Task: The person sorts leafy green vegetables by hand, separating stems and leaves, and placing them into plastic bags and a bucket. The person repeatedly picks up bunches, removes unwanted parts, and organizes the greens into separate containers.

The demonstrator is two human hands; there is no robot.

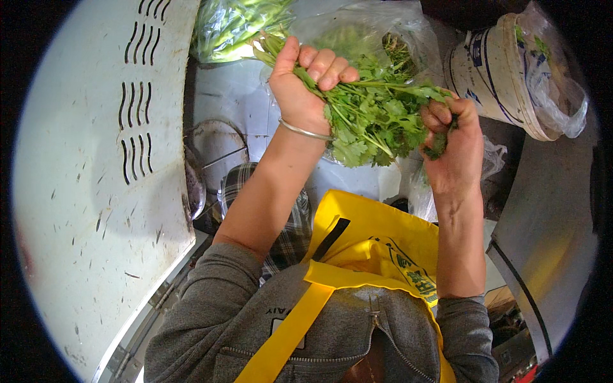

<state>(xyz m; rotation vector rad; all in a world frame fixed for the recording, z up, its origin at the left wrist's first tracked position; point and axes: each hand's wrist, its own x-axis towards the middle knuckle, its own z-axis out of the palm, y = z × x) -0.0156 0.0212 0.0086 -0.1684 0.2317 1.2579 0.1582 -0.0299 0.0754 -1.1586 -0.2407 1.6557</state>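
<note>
A bunch of leafy green herbs, probably cilantro (373, 119), is stretched between my hands at the upper middle of the view. My left hand (306, 72) is wrapped around its stems, which poke out past the thumb. At the leafy end, my right hand (452, 129) has its fingers curled on some leaves, with dark green bits showing between them. Behind the bunch lies a clear plastic bag (354, 28) with more greens inside. Part of that bag is hidden by my left hand and the herbs.
A clear bag of long green vegetables (239, 28) lies at the top left. At the upper right, a white plastic bucket (488, 76) tilts, with a plastic liner and scraps at its mouth. A white vented metal panel (96, 143) stands left; a grey panel (550, 230) stands right.
</note>
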